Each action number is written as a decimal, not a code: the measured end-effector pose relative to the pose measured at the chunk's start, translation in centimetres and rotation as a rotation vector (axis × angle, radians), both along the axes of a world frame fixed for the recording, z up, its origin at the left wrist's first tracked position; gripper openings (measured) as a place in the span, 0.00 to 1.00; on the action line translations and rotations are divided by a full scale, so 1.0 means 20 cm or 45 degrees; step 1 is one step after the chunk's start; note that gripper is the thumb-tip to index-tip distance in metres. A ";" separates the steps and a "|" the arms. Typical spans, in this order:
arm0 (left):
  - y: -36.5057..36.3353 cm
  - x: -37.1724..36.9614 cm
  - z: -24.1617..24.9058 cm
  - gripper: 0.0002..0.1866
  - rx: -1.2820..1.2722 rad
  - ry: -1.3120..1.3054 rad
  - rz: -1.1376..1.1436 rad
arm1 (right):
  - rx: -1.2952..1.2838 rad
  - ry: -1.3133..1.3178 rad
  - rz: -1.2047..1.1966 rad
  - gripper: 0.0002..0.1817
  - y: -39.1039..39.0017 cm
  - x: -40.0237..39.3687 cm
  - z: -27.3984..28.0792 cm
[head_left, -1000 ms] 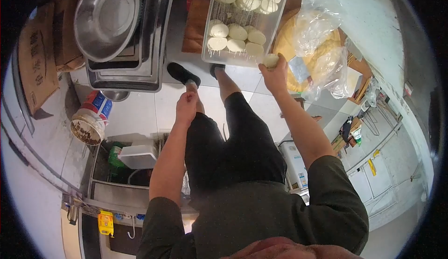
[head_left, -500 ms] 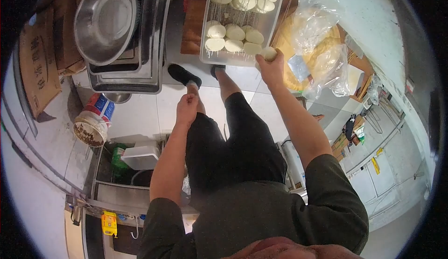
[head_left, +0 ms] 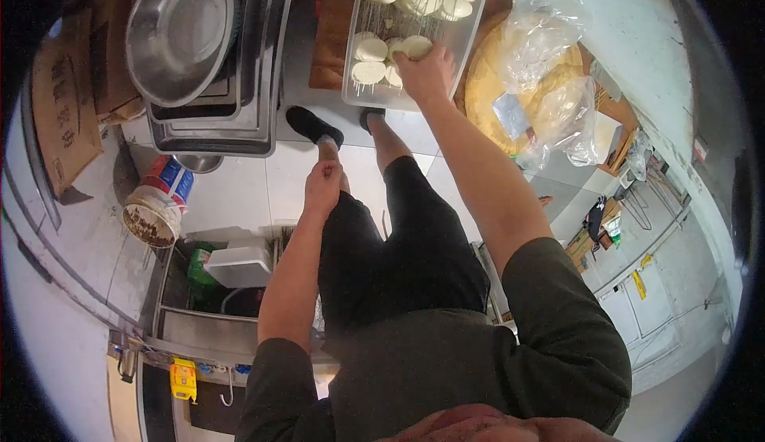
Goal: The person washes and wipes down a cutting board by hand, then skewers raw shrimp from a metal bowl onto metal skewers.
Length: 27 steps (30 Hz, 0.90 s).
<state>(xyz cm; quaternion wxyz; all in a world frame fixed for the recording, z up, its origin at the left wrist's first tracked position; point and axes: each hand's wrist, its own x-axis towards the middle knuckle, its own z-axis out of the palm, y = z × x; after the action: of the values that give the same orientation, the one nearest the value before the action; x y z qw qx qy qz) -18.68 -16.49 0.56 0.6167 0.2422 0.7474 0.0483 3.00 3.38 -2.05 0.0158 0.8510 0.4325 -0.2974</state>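
Observation:
A clear plastic box (head_left: 348, 83) at the top holds several pale round discs (head_left: 367, 73) in two groups, with thin skewers (head_left: 386, 16) among them. My right hand (head_left: 426, 71) is inside the box at its near right part, its thumb and curled fingers closed round a pale disc that the hand partly hides. Over my lower leg, away from the box, my left hand (head_left: 325, 180) hangs with its fingers curled together. Whether anything is between them is too small to tell.
Metal trays (head_left: 267, 135) and a steel bowl (head_left: 179, 35) stand at the upper left, beside cardboard (head_left: 72, 107). A stained bucket (head_left: 155, 211) is below them. Right of the box lie a round yellow board (head_left: 482, 75), plastic bags (head_left: 542, 35) and a flat metal blade (head_left: 511, 115).
My right hand has moved up and left, from the box's near right corner to over the discs inside, bringing its pale disc along. My left hand has barely moved.

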 end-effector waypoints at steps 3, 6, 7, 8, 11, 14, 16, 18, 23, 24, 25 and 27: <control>-0.03 -0.03 -0.01 0.17 0.023 0.010 -0.006 | -0.024 -0.059 0.040 0.45 0.03 -0.05 -0.01; -0.04 -0.05 -0.02 0.17 0.015 0.008 -0.025 | -0.072 -0.116 0.124 0.47 0.01 -0.06 0.00; -0.07 -0.06 -0.04 0.18 -0.002 -0.010 -0.010 | -0.090 -0.126 0.158 0.48 0.01 -0.06 -0.01; -0.09 -0.07 -0.06 0.18 -0.018 -0.025 0.006 | -0.088 -0.161 0.174 0.49 0.00 -0.06 -0.03; -0.04 -0.06 0.01 0.18 -0.021 -0.034 0.025 | -0.178 -0.198 0.192 0.52 -0.05 -0.05 -0.03; -0.05 -0.06 0.02 0.19 -0.016 0.024 -0.035 | -0.099 -0.197 0.208 0.50 -0.07 -0.05 -0.03; -0.11 -0.10 0.02 0.19 0.027 0.063 -0.098 | -0.071 -0.128 0.175 0.48 -0.09 -0.03 0.00; -0.10 -0.14 0.08 0.20 0.036 0.103 -0.169 | -0.017 -0.134 0.153 0.45 -0.10 0.00 0.05; -0.41 -0.47 0.27 0.24 0.026 0.171 -0.628 | -0.034 0.063 0.182 0.37 -0.45 0.19 0.28; -0.36 -0.49 0.38 0.26 -0.267 0.011 -0.654 | -0.193 0.240 0.092 0.34 -0.52 0.25 0.40; -0.46 -0.55 0.36 0.30 -0.079 -0.003 -0.575 | -0.288 0.411 -0.020 0.35 -0.64 0.31 0.45; -0.31 -0.59 0.48 0.34 -0.297 -0.259 -0.385 | -0.316 0.439 -0.070 0.33 -0.94 0.38 0.55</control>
<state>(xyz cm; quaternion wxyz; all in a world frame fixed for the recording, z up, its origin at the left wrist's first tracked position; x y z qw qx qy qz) -30.42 -22.61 10.19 0.7131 0.2725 0.6369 -0.1072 10.58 -15.45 9.03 0.0382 0.7906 0.3654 -0.4898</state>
